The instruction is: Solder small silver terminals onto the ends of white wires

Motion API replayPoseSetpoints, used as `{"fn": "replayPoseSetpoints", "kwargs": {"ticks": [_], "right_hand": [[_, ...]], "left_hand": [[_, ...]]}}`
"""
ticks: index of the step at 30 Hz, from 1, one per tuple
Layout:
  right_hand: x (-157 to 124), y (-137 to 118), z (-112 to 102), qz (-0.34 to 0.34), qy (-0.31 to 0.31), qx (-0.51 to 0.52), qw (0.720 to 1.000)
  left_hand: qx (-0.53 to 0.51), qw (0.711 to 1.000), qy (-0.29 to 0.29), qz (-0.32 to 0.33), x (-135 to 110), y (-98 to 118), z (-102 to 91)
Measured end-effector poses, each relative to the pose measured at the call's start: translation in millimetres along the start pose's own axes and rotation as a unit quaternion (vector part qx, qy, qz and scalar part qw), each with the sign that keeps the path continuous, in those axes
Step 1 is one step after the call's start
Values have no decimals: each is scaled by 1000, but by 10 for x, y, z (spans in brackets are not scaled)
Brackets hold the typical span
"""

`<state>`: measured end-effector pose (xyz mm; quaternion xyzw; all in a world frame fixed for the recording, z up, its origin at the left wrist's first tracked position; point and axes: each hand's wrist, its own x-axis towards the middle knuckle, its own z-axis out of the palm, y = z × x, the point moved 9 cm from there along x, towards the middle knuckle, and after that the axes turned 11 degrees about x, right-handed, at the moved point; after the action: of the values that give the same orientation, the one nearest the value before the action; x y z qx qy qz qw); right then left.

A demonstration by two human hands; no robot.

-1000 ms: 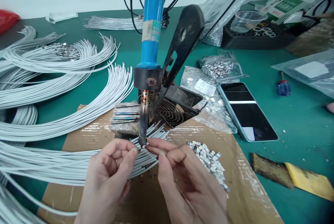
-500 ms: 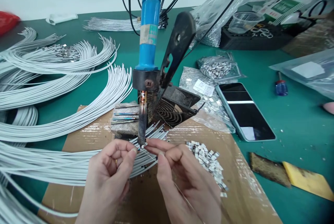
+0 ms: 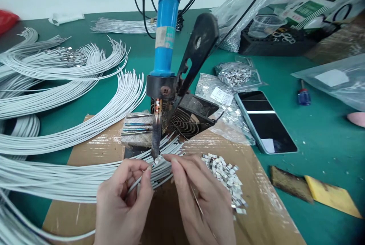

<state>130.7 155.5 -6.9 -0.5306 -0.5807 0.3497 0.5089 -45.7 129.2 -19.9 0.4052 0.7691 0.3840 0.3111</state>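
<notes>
Left hand [image 3: 124, 203]: thumb and forefinger pinch a white cable [image 3: 134, 185], its end just below the tip of the soldering iron [image 3: 165, 54]
Right hand [image 3: 203, 201]: fingers drawn in around a thin solder wire [image 3: 197, 202], forefinger reaching to the tiny connector [image 3: 158, 160]; whether it touches, I cannot tell
Connector spot: at the cable's end, under the iron
Cardboard sheet [image 3: 273, 214]: below both hands, bearing a heap of loose connectors [image 3: 224, 176] beside the right hand
Iron clamp [image 3: 161, 86]: black, gripping the iron tip-down
Cooling fan [image 3: 184, 121]: tilted, behind the iron
Smartphone [image 3: 266, 123]: lying right of the fan
Back bundle [image 3: 122, 25]: straight cables near the wall
</notes>
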Motion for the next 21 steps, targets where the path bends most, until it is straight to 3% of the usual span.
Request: {"fn": "replayPoseSetpoints", "kwargs": {"ticks": [21], "right_hand": [[-7, -30, 84, -15, -8, 70, 997]], "left_hand": [[22, 999, -20, 12, -56, -62, 5]]}}
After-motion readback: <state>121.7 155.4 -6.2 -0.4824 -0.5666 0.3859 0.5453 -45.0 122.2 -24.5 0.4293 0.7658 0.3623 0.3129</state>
